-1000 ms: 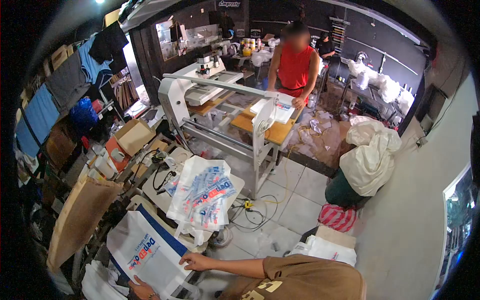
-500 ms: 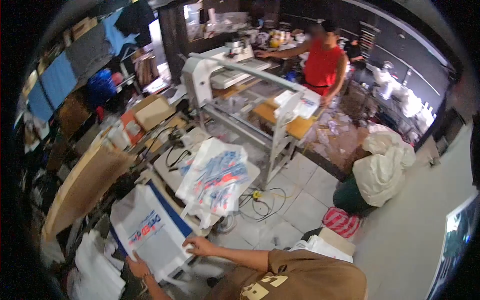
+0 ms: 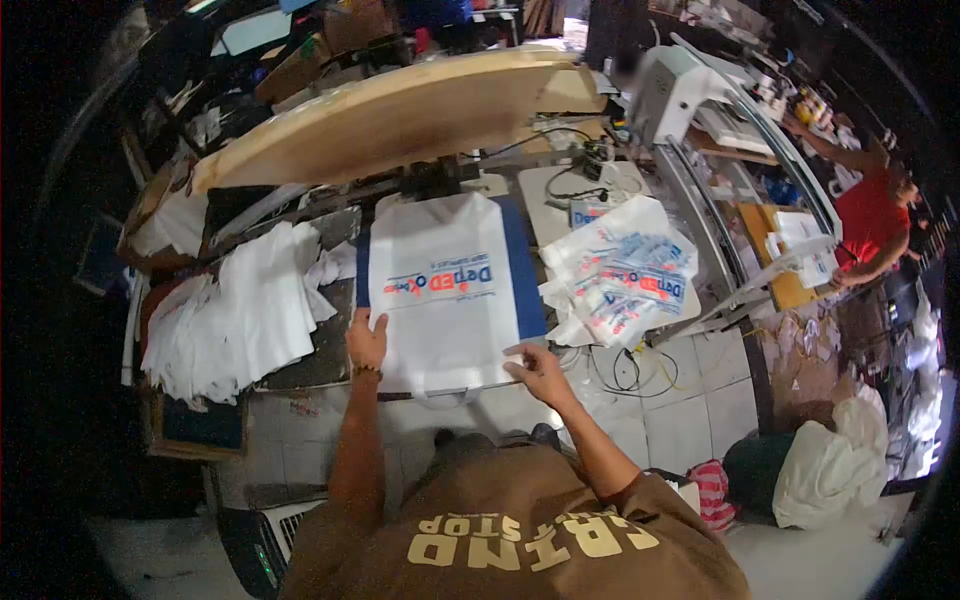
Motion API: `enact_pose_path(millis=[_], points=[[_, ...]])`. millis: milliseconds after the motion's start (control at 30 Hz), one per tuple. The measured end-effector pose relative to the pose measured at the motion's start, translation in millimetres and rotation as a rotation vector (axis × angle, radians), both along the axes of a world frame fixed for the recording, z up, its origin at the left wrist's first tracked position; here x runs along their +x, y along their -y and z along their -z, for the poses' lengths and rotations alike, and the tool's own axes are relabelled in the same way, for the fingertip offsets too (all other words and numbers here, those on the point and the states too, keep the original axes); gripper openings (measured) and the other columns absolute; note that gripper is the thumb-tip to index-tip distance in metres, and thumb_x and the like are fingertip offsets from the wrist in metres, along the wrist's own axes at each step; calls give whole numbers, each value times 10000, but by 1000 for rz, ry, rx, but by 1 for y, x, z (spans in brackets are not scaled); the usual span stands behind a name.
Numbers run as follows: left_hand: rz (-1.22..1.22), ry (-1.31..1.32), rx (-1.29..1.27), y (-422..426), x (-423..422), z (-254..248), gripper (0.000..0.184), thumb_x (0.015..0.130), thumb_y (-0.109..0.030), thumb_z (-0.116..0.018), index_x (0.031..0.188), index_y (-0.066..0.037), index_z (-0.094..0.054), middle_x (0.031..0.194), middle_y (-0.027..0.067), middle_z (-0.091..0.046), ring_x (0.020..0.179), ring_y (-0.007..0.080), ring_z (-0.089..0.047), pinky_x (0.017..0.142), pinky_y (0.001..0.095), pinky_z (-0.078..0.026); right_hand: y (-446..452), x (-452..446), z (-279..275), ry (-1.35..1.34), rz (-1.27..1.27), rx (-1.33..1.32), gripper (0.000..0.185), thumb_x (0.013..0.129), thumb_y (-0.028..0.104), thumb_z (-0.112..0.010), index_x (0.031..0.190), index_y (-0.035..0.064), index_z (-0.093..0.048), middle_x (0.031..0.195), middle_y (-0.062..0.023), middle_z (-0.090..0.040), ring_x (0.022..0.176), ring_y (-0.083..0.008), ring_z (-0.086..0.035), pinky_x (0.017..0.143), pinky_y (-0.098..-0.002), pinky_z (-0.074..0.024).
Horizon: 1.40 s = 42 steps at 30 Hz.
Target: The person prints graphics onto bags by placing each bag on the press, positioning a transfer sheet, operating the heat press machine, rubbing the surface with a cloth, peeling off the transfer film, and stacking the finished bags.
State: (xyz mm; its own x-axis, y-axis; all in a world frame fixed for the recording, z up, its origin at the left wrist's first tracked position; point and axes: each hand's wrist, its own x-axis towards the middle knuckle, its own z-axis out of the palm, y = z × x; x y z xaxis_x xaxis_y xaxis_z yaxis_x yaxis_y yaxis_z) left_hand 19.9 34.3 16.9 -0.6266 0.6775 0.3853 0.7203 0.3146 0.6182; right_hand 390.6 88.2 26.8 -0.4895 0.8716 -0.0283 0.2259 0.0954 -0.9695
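A white fabric tote bag (image 3: pixel 435 335) with blue and red lettering lies flat over a blue board (image 3: pixel 517 265), which shows along both sides. One handle loop droops past the near edge. My left hand (image 3: pixel 367 343) grips the bag's lower left edge, thumb on top. At the lower right corner, my right hand (image 3: pixel 538 374) pinches the fabric between thumb and fingers. Right of the board is a loose pile of printed bags (image 3: pixel 635 270). A stack of plain white bags (image 3: pixel 240 310) spreads out to the left.
Behind the board rises a large padded, curved panel (image 3: pixel 400 120). A white machine frame (image 3: pixel 740 150) with rails stands at right, with a person in red (image 3: pixel 870 225) beside it. Cables (image 3: pixel 630 370) lie on the tiled floor. A white sack (image 3: pixel 835 465) is at lower right.
My view has swung left and down, so the bag now sits centrally before me. Both hands remain at its near edge. The person in red appears farther right.
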Motion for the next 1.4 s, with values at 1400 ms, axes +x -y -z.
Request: enact_pose_path(millis=[1400], points=[[483, -472, 179, -47, 9, -30, 21, 778, -107, -724, 789, -121, -712, 895, 37, -654, 898, 283, -599, 741, 433, -436, 5, -7, 1, -136, 259, -298, 493, 890, 60, -751, 1348, 20, -573, 771, 63, -574, 691, -32, -489, 609, -211, -396]])
